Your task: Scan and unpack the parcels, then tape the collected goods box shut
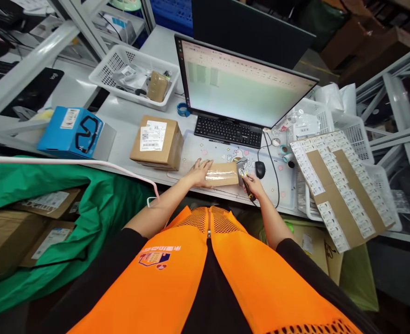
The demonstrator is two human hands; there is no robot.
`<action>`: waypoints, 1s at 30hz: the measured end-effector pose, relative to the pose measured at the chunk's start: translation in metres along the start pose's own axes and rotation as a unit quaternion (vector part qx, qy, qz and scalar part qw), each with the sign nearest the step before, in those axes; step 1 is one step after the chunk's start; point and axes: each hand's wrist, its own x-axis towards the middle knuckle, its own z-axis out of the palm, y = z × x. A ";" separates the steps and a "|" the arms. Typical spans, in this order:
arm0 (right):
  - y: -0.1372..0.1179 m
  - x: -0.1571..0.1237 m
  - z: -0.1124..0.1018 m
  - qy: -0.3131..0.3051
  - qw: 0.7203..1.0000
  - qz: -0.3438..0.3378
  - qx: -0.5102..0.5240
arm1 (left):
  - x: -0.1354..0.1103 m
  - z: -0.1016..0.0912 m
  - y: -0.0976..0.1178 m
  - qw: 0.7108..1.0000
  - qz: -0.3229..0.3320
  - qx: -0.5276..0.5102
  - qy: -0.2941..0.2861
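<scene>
Small box: laid lengthwise on the mat (284,192), near the front edge of the worktop (121,120); shiny tape is seen along the top of the small box (222,173).
Left hand: spread over the left end of the box, fingers extended; the left hand (200,173) is rested there rather than closed, and how hard it is pressed cannot be told.
Right hand: closed around the black-and-yellow handle of a tool (249,190); by the right hand (255,185) the grey head is held at the box's right end. Whether contact is made, and what kind of tool it is, cannot be made out.
Slip: the box could be twisted or pushed askew if the tool were pressed from the right while only light pressure was given on the left.
Edge: with so little worktop left in front, the box could be tipped off by a pull towards the body.
Mouse: the mouse (259,170) is set just beside the right hand and could be knocked by a wide swing.
Cable: a loop of cable (273,162) is run to the right; the tool or wrist could be snagged if moved that way.
Carton: the labelled carton (158,142) is placed near the left forearm and could be nudged by the elbow.
</scene>
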 end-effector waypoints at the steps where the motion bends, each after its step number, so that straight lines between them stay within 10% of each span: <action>1: -0.005 0.003 0.000 -0.010 1.000 -0.009 -0.013 | -0.004 0.004 0.000 1.000 -0.001 0.005 0.004; 15: 0.003 -0.024 -0.011 -0.107 0.993 0.008 -0.039 | 0.012 -0.010 -0.005 0.999 0.031 -0.034 -0.028; 20: -0.006 -0.033 -0.034 -0.035 0.986 -0.048 -0.156 | -0.002 0.002 -0.010 0.996 0.056 -0.070 0.023; 24: -0.059 -0.028 -0.021 -0.003 0.893 -0.187 -0.409 | -0.032 0.037 -0.016 0.964 -0.037 -0.207 0.161; 30: -0.127 -0.038 0.099 -0.112 0.708 -0.224 -0.660 | -0.046 0.090 -0.011 0.860 -0.138 -0.456 0.183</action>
